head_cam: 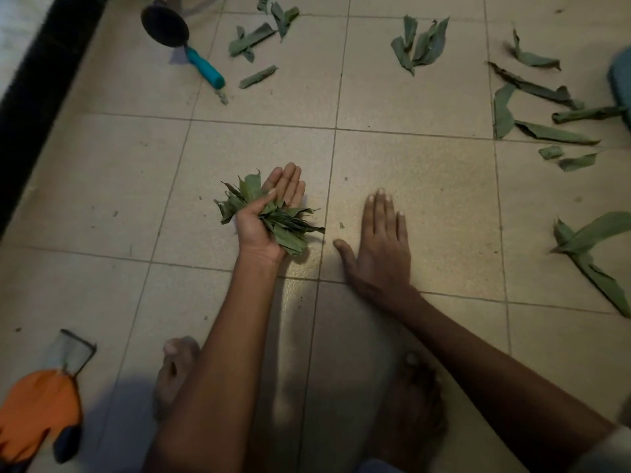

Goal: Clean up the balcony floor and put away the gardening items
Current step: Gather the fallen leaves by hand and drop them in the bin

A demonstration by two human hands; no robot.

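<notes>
Beige square-tiled balcony floor [409, 186] carries scattered torn green leaves [421, 42] along its far side. Right hand [382, 244] lies flat, fingers straight, on the tile. Left hand [269, 216] holds a bunch of crumpled green leaves [273, 216] under its thumb, fingers straight. Teal-handled black trowel [181, 42] lies far left.

no legible text, dim blurry view
</notes>
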